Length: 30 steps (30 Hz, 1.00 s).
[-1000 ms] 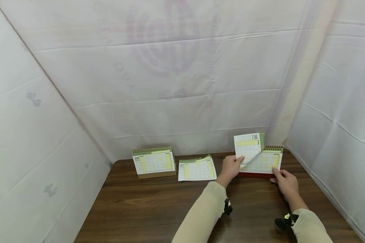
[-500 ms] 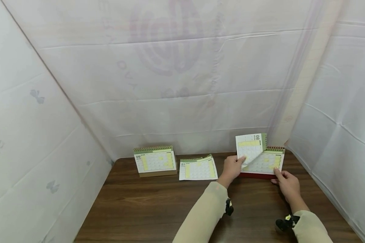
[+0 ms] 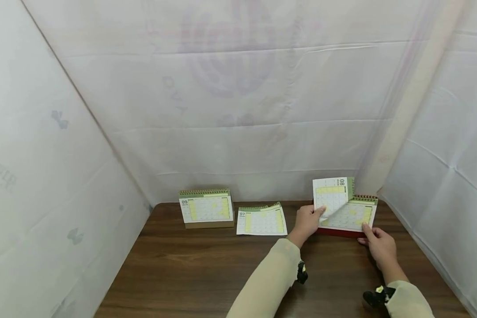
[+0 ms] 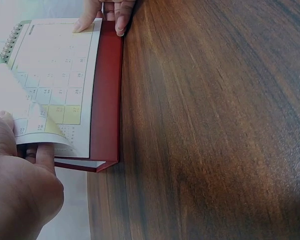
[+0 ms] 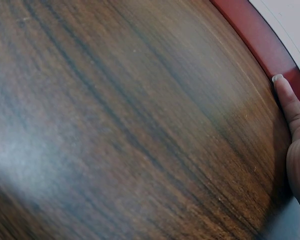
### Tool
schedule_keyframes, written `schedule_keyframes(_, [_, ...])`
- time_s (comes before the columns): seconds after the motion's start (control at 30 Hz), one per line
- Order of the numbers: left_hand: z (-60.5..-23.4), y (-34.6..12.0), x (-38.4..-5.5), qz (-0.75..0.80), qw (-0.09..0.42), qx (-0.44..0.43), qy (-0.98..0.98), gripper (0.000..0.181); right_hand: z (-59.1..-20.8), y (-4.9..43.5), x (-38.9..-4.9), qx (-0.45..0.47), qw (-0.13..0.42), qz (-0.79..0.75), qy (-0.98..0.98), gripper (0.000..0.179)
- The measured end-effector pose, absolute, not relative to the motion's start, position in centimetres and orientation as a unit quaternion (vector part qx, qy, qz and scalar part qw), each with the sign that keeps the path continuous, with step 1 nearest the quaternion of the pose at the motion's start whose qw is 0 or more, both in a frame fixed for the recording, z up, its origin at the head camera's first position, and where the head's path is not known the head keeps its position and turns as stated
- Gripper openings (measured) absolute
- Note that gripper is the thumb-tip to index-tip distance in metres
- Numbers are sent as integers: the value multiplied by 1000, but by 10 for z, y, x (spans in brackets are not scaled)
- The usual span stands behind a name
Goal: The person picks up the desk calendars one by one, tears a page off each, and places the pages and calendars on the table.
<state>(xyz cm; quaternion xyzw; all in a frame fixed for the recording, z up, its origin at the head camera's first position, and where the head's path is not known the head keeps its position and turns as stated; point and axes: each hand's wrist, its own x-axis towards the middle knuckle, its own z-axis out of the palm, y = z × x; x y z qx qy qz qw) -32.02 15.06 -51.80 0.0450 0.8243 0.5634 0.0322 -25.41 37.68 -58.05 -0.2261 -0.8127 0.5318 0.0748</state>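
At the table's right, a desk calendar (image 3: 349, 218) stands on a dark red base (image 4: 107, 95). My left hand (image 3: 307, 221) pinches its "08" page (image 3: 328, 196) between thumb and fingers. That page is folded up and over to the left, its green punched edge standing upright beside the coil. Another yellow-and-white page shows beneath it. At the calendar's lower right corner, my right hand (image 3: 383, 248) grips the edge, thumb on the page and fingers at the red base. In the right wrist view, one fingertip (image 5: 280, 82) touches the red base; most of that hand is cut off.
A "09" desk calendar (image 3: 206, 210) on a brown base stands at the left. Between the two calendars lies a loose "07" page (image 3: 261, 221) with a ragged top edge. White cloth walls (image 3: 238, 150) enclose the wooden table (image 3: 191, 269) behind and at both sides.
The head view has turned slightly, so the scene sits a little further right. Both hands keep their hold, and the raised page stays almost the same.
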Motion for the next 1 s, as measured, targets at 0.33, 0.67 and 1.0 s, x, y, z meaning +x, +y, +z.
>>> schedule_keyframes(0.33, [-517, 150, -319, 562, 38, 37, 825, 33, -581, 375, -254, -235, 74, 525, -814, 78])
schedule_keyframes(0.67, [-516, 151, -318, 556, 38, 32, 830, 33, -581, 374, -253, -235, 78, 536, -807, 74])
schedule_keyframes(1.0, [-517, 148, -319, 637, 68, 14, 768, 30, -581, 376, -256, -236, 80, 531, -810, 75])
